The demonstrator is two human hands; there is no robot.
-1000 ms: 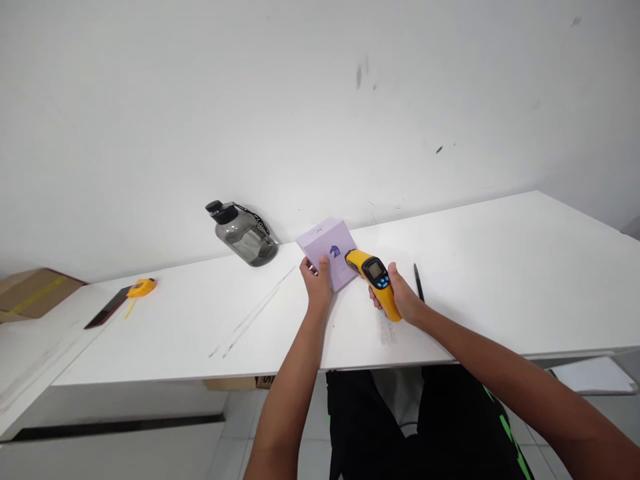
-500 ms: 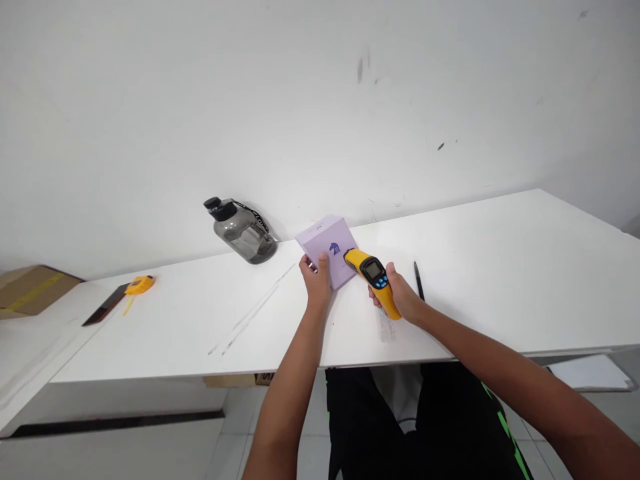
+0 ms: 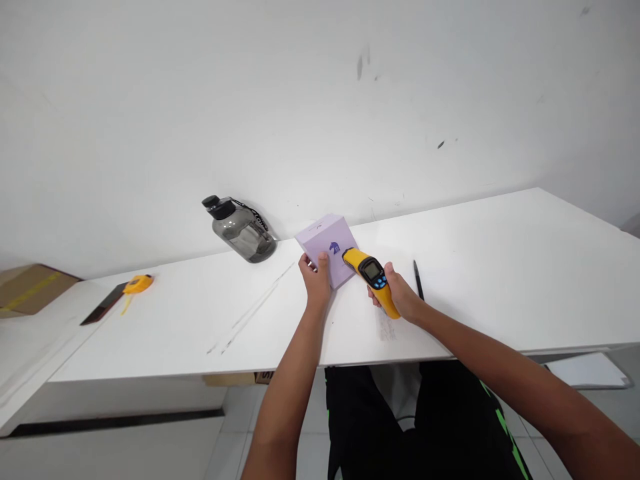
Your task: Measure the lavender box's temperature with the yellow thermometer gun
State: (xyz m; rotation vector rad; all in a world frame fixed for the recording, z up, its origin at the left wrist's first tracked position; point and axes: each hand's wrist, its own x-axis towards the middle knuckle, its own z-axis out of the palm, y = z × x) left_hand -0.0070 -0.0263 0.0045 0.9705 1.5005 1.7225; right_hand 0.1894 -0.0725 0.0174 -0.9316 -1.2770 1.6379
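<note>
My left hand (image 3: 317, 281) grips a light purple box (image 3: 338, 235) by its lower left side, thumb on the front face beside a dark purple logo. The box is tilted on the white table near the wall. In my right hand (image 3: 401, 293) is a yellow and black infrared thermometer (image 3: 374, 272), its fingers wrapped round the handle. Its nose points at the box front from very close; whether they touch I cannot tell. Blue buttons and a small grey screen face up at me. A black pen (image 3: 418, 280) lies just right of my right hand.
A grey translucent water bottle (image 3: 245, 233) with a black cap stands left of the box by the wall. Further left are a yellow tape measure (image 3: 138, 285), a dark flat object (image 3: 104, 305) and a cardboard box (image 3: 35, 289). The white table's (image 3: 165, 340) front edge runs before my legs.
Almost nothing differs. Both hands keep their hold on the box and the infrared thermometer, and the whole view has shifted very slightly.
</note>
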